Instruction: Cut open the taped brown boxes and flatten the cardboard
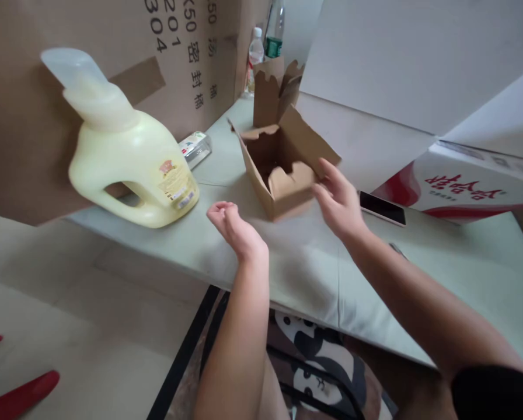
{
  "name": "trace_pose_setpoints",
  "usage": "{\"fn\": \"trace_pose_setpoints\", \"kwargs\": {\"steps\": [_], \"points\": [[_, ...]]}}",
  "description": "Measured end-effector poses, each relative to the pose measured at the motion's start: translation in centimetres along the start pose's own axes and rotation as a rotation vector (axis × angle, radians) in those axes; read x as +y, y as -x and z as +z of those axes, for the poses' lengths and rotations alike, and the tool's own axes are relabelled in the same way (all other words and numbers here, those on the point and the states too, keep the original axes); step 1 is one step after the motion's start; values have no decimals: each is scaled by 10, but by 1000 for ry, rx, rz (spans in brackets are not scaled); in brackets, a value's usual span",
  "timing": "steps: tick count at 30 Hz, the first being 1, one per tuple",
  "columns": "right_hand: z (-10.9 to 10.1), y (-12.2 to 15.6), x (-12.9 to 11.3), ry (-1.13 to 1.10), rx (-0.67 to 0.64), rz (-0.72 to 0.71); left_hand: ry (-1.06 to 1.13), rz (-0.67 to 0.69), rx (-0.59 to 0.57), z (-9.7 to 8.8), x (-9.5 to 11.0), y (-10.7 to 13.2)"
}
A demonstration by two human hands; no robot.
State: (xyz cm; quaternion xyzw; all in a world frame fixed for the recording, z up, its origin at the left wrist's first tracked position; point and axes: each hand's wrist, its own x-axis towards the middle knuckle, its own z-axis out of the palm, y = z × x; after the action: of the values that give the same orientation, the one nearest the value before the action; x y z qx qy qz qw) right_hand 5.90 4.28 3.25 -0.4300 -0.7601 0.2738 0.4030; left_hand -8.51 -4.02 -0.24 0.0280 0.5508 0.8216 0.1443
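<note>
An open brown cardboard box (pixel 293 201) with raised flaps stands on the table, and its lower edge is blurred. At its right front corner is my right hand (pixel 340 201), thumb and fingers apart, against or very close to the side and flap. My left hand (pixel 237 230) is in front of the box on the left, apart from it. Its fingers are curled together, and whatever may be inside them is hidden. A large pale yellow detergent jug (pixel 134 151) with a translucent cap stands to the left of that hand.
Behind the box are another brown carton (pixel 268 96) and plastic bottles (pixel 255 49). A big cardboard box (pixel 112 29) borders the left. A clear package (pixel 195 149) lies by the jug. A phone (pixel 382 208) and a red-and-white box (pixel 458 184) are at right.
</note>
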Motion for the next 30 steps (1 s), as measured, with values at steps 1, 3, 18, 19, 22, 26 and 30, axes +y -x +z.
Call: {"fn": "trace_pose_setpoints", "kwargs": {"steps": [1, 3, 18, 19, 22, 26, 30], "points": [[-20, 30, 4, -82, 68, -5, 19, 46, -40, 0, 0, 4], [-60, 87, 15, -161, 202, 50, 32, 147, -256, 2, -3, 18], [-146, 190, 70, -226, 303, 7, -252, 233, -1024, 49, -36, 102], [-150, 191, 72, -239, 237, -42, -256, 318, -1058, 52, -39, 102], [-159, 194, 76, -319, 137, -96, -326, 540, -1192, 60, -45, 100], [-160, 198, 75, -364, 147, -83, -433, 600, -1381, 69, -43, 95], [-161, 204, 76, -406, 170, 61, -479, 477, -1334, 73, -39, 92]]}}
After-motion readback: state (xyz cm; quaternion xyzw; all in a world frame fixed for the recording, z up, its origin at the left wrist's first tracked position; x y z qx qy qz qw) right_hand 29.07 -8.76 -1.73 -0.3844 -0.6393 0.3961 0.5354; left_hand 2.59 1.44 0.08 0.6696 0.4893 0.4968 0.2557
